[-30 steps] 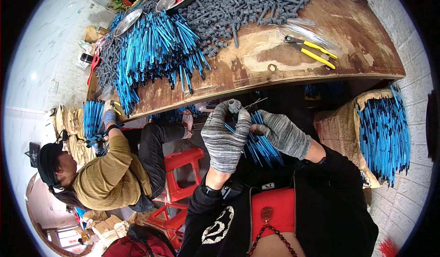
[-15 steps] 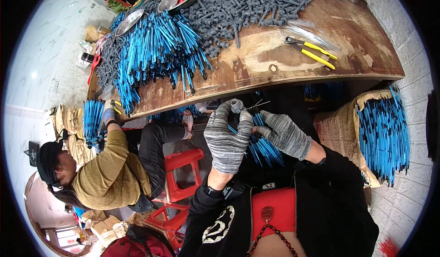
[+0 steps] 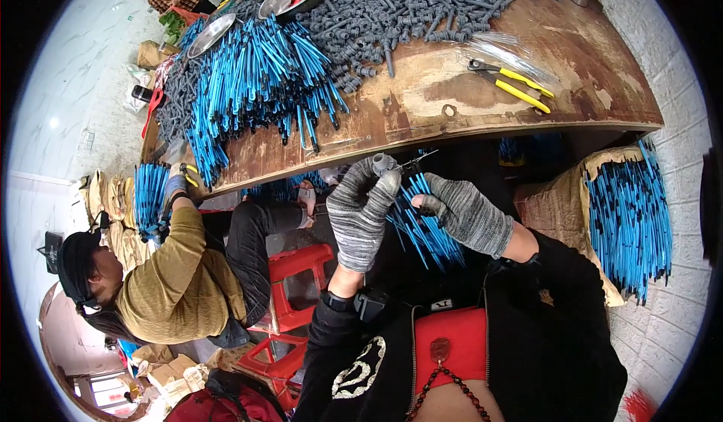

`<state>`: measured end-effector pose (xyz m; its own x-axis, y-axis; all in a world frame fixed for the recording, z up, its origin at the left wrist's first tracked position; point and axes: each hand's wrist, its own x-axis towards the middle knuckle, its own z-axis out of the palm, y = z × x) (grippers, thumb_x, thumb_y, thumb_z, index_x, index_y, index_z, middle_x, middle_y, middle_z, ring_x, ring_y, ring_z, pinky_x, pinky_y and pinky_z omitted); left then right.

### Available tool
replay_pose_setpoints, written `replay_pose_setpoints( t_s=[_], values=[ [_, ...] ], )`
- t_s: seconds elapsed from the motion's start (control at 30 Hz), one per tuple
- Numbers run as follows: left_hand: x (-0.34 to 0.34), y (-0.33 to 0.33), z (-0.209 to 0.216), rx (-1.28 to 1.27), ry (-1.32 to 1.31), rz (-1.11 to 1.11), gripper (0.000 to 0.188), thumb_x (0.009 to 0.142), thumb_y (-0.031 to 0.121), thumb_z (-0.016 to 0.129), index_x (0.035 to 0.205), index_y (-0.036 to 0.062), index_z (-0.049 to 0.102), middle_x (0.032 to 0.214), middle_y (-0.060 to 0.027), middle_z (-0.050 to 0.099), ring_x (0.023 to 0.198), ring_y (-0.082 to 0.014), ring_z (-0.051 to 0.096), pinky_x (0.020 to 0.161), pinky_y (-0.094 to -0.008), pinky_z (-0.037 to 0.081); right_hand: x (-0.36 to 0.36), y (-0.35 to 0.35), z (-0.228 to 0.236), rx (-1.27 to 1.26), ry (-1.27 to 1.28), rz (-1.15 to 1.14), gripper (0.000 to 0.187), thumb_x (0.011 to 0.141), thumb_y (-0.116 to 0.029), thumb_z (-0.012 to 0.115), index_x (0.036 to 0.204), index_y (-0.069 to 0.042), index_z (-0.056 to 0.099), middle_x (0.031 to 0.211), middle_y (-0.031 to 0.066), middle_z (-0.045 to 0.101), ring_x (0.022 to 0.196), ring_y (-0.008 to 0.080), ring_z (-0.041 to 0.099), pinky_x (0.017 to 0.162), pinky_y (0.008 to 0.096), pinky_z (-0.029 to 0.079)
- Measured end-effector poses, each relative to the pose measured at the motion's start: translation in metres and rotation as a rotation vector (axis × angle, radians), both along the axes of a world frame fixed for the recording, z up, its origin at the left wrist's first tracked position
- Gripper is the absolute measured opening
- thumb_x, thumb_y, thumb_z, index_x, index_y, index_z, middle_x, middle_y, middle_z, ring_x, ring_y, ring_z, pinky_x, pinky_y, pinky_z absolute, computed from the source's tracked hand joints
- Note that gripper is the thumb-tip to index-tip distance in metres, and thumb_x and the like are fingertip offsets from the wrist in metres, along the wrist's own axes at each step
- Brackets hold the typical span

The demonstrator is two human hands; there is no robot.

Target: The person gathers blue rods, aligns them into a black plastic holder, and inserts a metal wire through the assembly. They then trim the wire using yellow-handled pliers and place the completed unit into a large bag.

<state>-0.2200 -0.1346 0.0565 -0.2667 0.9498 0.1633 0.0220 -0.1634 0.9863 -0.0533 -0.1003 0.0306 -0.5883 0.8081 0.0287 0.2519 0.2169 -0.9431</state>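
My left hand (image 3: 358, 215) has its thumb and fingers closed in a pinch on a small grey fitting (image 3: 382, 164), held just off the near edge of the table (image 3: 429, 94), on my side. It looks short and rounded, dull grey all over; the finer detail is too small to make out. A few thin strands (image 3: 419, 158) stick out beside it toward the right. My right hand (image 3: 473, 217) is half curled, thumb bent in; I can't tell whether it grips anything. Slim, bright blue rods (image 3: 428, 235) with dark ends fan out between my hands.
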Motion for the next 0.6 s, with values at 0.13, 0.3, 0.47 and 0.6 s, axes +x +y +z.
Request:
replay_pose_setpoints(
  t_s=[0.13,0.3,0.47,0.6],
  values=[
    [-0.026,0.008,0.005,0.027,-0.106,-0.208,0.029,0.082,0.013,0.071,0.106,-0.0003,0.064,0.097,-0.0068,0.067,0.088,-0.0148,0.062,0.082,-0.0286,0.049,-0.003,0.007,-0.001,0.064,0.13,0.077,0.033,0.092,-0.03,0.056,0.101,0.002,0.056,0.071,0.0161,0.058,0.065,0.0264,0.06,0.059,0.0342,0.047],
    [-0.052,0.015,-0.02,-0.044,-0.175,-0.502,0.039,0.082,0.024,0.071,0.109,-0.0007,0.062,0.102,-0.0116,0.066,0.095,-0.0193,0.062,0.088,-0.033,0.047,-0.001,0.0,-0.006,-0.017,0.131,0.165,0.033,0.091,-0.03,0.057,0.1,0.002,0.056,0.07,0.0181,0.057,0.066,0.0299,0.061,0.058,0.0347,0.047],
    [-0.028,0.007,-0.002,-0.051,-0.118,-0.466,0.034,0.086,0.021,0.066,0.114,0.0014,0.06,0.102,-0.0084,0.065,0.094,-0.0135,0.06,0.086,-0.0286,0.047,0.003,-0.006,-0.014,-0.09,0.093,0.111,0.032,0.092,-0.03,0.057,0.105,-0.001,0.059,0.083,0.0112,0.065,0.077,0.0186,0.066,0.068,0.0289,0.05],
    [-0.008,-0.006,0.011,-0.061,0.261,-0.222,0.033,0.088,0.02,0.065,0.114,0.0012,0.058,0.097,-0.0086,0.065,0.089,-0.0116,0.06,0.082,-0.027,0.047,0.008,0.0,-0.01,-0.116,0.072,0.156,0.03,0.091,-0.027,0.058,0.106,-0.001,0.059,0.083,0.0119,0.065,0.078,0.0188,0.065,0.071,0.0291,0.05]
  ],
)
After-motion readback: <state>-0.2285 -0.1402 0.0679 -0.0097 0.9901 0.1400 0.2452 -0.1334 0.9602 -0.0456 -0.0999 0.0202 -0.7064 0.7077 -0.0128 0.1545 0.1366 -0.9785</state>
